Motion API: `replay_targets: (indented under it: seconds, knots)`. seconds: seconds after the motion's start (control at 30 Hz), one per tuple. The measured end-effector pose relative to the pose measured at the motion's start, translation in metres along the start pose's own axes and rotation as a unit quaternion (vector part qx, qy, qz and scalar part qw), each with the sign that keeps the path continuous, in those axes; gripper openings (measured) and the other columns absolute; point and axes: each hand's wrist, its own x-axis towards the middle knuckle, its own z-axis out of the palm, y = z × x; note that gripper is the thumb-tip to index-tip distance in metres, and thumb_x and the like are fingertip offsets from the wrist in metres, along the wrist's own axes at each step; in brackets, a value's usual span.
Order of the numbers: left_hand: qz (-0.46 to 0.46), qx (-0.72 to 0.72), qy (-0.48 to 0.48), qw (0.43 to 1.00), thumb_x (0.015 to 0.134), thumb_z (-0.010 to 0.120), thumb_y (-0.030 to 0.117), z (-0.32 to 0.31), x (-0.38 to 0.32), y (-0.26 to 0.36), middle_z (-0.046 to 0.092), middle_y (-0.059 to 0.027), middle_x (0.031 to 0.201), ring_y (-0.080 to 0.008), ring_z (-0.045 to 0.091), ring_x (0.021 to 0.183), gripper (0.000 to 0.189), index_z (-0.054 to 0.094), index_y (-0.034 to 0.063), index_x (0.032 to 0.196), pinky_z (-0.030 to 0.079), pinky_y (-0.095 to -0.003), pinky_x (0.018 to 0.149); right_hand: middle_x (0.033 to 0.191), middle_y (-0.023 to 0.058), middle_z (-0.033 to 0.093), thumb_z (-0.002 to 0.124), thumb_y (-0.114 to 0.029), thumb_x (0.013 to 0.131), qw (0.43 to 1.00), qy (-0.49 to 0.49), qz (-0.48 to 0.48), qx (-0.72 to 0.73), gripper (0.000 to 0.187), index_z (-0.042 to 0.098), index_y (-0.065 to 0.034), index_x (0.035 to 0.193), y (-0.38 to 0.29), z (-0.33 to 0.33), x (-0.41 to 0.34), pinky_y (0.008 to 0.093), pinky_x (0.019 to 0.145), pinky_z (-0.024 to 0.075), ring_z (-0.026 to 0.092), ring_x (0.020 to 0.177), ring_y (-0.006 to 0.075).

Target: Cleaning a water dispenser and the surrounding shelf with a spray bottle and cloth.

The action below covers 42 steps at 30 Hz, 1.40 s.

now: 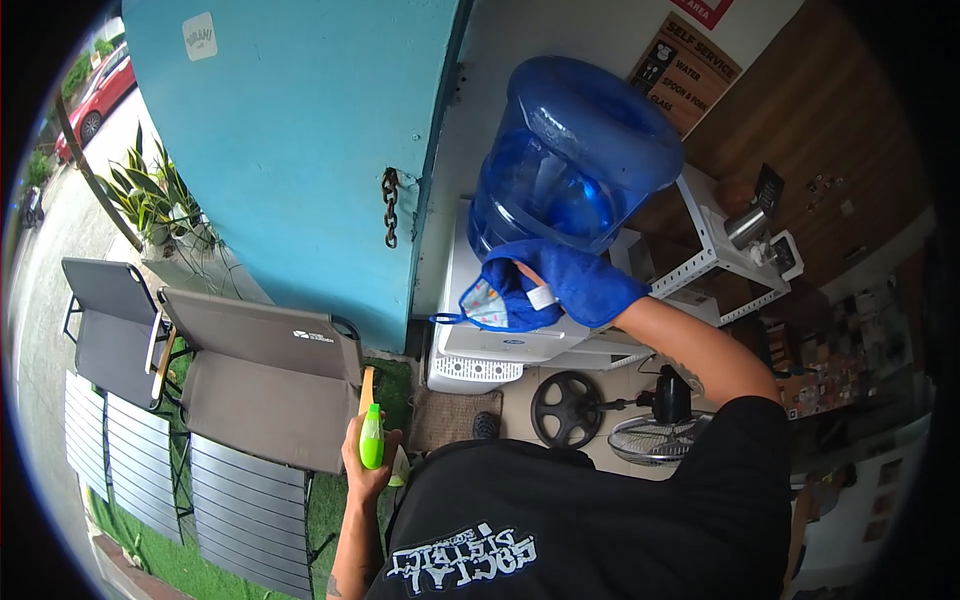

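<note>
My left hand (367, 457), low and left of the middle, is wrapped around a spray bottle with a bright green trigger head (371, 439). Part of its pale body (400, 466) shows beside the wrist. A blue cloth (592, 281) with a patterned patch, a white tag and a hanging loop covers most of my right hand (531, 272); only a little skin shows through its folds. The cloth lies over the upper front of a white water dispenser (480, 345), at the foot of a large blue water jug (577, 157). Whether it touches the jug is unclear.
Left of the dispenser stands a turquoise door (315, 150) with a hanging chain (390, 210). Folding chairs (262, 375) and slatted tables (247, 510) sit on artificial grass. A fan (660, 435) is near my right side; a white metal shelf (697, 217) stands behind it.
</note>
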Motion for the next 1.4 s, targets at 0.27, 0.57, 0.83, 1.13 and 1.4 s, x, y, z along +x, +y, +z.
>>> replay_targets:
  seconds: [0.27,0.57,0.83,1.13,1.4]
  knots:
    - [-0.041,0.044,0.08,0.995,0.079,0.08,0.012,-0.015,-0.027,-0.028,0.065,-0.0114,0.098,-0.0231,0.066,0.086,0.039,0.063,0.0012,0.113,0.051,-0.0348,0.081,0.126,0.0294,0.055,0.057,-0.011,0.091,0.904,0.032,-0.153,-0.397,0.055,0.044,0.0009,0.143,0.017,0.01,-0.032,0.0485,0.105,0.0428,0.054,0.116,0.0466]
    - [-0.053,-0.028,0.083,0.995,0.081,0.079,0.009,0.004,-0.024,0.006,0.065,-0.0036,0.081,-0.0129,0.061,0.073,0.036,0.063,0.0036,0.113,0.05,-0.0294,0.073,0.134,0.0268,0.053,0.059,-0.02,0.092,0.985,0.067,-0.083,-0.137,0.056,0.046,0.0009,0.142,-0.02,0.008,0.046,0.0452,0.105,0.0429,0.054,0.12,0.0417]
    - [-0.081,0.033,0.164,0.983,0.083,0.077,0.006,-0.014,-0.085,-0.02,0.067,-0.0048,0.089,-0.0132,0.063,0.08,0.038,0.062,0.0019,0.118,0.051,-0.0301,0.079,0.122,0.0229,0.059,0.049,-0.013,0.104,0.987,0.017,0.014,-0.161,0.03,0.054,-0.0031,0.132,-0.01,-0.032,-0.081,0.0402,0.102,0.0453,0.058,0.115,0.0367]
    - [-0.049,0.04,0.131,0.989,0.082,0.079,0.009,0.003,-0.059,-0.009,0.066,-0.0064,0.093,-0.0145,0.064,0.074,0.037,0.062,0.0016,0.114,0.051,-0.0309,0.075,0.11,0.0213,0.061,0.047,-0.019,0.104,0.987,0.104,-0.079,-0.097,0.028,0.057,0.0012,0.121,-0.024,0.0,0.019,0.0412,0.093,0.0478,0.061,0.104,0.0379]
    - [0.062,0.042,-0.033,0.997,0.08,0.081,0.013,0.051,0.001,0.056,0.066,-0.0162,0.101,-0.0329,0.067,0.091,0.044,0.061,0.0003,0.117,0.053,-0.0379,0.081,0.119,0.0234,0.062,0.055,-0.013,0.098,0.994,0.078,-0.046,-0.055,0.031,0.055,0.0,0.126,0.004,-0.016,-0.01,0.0396,0.099,0.0471,0.061,0.111,0.0358]
